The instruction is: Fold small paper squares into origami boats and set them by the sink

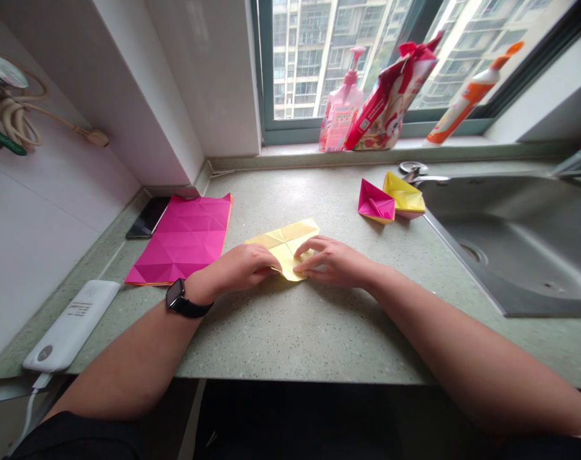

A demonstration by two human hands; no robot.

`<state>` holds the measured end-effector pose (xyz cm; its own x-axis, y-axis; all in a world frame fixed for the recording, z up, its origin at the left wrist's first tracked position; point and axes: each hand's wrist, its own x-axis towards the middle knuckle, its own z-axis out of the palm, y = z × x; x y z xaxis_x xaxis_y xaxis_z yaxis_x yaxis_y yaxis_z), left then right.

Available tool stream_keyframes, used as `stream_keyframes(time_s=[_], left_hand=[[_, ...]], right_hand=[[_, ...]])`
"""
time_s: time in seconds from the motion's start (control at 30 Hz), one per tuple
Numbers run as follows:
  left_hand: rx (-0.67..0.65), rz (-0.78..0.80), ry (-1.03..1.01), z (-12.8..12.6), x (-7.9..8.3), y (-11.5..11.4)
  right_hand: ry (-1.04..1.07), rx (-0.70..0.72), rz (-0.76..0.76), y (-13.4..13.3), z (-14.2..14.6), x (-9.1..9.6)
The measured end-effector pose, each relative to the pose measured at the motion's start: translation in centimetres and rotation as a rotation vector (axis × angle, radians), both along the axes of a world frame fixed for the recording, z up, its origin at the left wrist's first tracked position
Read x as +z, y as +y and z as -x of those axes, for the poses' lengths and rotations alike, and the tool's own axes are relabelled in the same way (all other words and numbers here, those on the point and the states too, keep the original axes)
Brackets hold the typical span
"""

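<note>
"Yellow paper (285, 246), folded and creased: location?"

"Flat on the speckled stone counter (271, 338), between the person's two hands."

"Left hand (237, 268)?"

"Fingers curled closed on the paper's left corner, thumb out of sight. A black wristwatch (178, 297) sits on that wrist."

"Right hand (335, 262)?"

"Half open, fingers laid over the paper's right side. Whether it actually grips, I cannot tell."

"Surroundings?"

"A creased magenta sheet (182, 239) lies left of the left hand, just beside a black phone (149, 217). A white power bank (72, 326) sits near the counter's front edge. A pink paper boat (376, 201) touches a yellow paper boat (404, 195) beside the steel sink (505, 249)."
</note>
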<state>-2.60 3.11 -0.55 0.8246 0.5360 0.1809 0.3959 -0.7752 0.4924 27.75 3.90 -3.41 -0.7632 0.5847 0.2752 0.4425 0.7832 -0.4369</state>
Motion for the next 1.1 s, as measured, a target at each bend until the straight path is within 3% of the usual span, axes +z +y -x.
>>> stream_keyframes(time_s=[0.2,0.4,0.6,0.97,1.1], left_hand=[[0.187,0.027,-0.012,-0.6,0.1,-0.3],[0.397,0.055,0.003,-1.6,-0.2,-0.7],[0.539,0.006,0.027,-2.2,-1.0,-0.9],[0.510,-0.175,0.090,-2.6,-2.5,0.5],[0.472,-0.281,0.088,-2.6,-2.3,0.1]], right_hand=[[-0.014,0.036,0.026,-0.3,0.2,0.6],[0.003,-0.066,0.027,-0.2,0.1,0.2],[0.030,-0.071,-0.009,-0.2,0.1,-0.2],[-0.057,-0.077,-0.114,-0.5,0.5,0.0],[-0.077,-0.087,-0.126,-0.7,0.8,0.2]])
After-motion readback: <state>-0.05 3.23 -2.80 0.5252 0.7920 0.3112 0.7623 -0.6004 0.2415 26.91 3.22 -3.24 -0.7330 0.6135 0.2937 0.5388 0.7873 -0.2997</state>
